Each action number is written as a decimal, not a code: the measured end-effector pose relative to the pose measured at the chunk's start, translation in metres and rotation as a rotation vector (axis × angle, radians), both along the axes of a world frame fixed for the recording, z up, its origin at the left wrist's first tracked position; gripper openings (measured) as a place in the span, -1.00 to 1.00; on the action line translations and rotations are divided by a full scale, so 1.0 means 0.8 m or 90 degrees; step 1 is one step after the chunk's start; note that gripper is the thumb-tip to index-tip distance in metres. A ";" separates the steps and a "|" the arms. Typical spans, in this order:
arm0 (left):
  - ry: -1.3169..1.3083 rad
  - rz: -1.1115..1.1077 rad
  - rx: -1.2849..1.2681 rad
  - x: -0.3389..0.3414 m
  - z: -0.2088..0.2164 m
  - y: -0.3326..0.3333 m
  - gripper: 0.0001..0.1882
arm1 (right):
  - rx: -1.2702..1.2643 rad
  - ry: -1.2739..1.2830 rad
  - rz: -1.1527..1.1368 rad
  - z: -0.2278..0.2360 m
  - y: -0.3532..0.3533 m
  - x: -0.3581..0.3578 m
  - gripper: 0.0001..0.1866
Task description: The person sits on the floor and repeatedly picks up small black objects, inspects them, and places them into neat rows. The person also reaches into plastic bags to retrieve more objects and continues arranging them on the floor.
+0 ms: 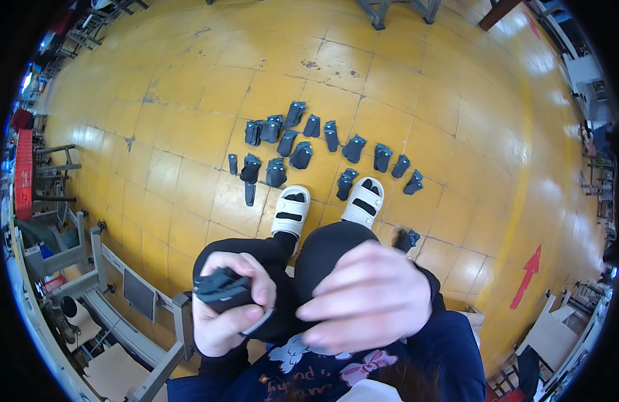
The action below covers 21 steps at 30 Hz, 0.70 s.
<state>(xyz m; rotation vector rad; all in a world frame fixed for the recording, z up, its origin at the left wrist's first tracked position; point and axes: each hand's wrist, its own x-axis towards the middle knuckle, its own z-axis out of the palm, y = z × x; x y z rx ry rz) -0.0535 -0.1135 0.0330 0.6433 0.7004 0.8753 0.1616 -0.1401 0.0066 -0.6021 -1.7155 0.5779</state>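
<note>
My left hand [230, 321] is closed round a stack of dark folded fabric pieces [222, 288] that look like socks. Their layered ends point up and to the left, with the thumb pressed along the near side. To its right, my right hand [373, 295] hovers over my lap, blurred, with its fingers stretched toward the left hand and nothing visible in them. Just beyond the right hand, a similar dark bundle [408, 240] shows beside my knee, partly smeared. Several more dark bundles with teal-edged tops lie on the floor past my feet, among them one bundle [301, 155] near the middle.
White sandals [363, 202] are on my feet, close to the bundles. The yellow tiled floor [209, 87] carries a red arrow [526, 276] at the right. Grey metal frames [132, 335] stand close on my left, beside a red crate [24, 174]. Furniture legs [398, 10] show at the far edge.
</note>
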 end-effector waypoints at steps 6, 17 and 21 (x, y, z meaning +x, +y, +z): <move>0.049 -0.142 0.106 -0.012 -0.007 -0.002 -0.62 | 0.069 -0.113 -0.003 0.000 0.002 -0.053 -0.72; 0.067 -0.198 0.299 -0.015 -0.010 0.010 -0.61 | 0.029 -0.058 0.131 -0.009 0.016 -0.040 -0.87; 0.090 -0.183 0.329 -0.014 -0.006 0.010 -0.62 | -0.006 -0.034 0.156 -0.009 0.017 -0.039 -0.90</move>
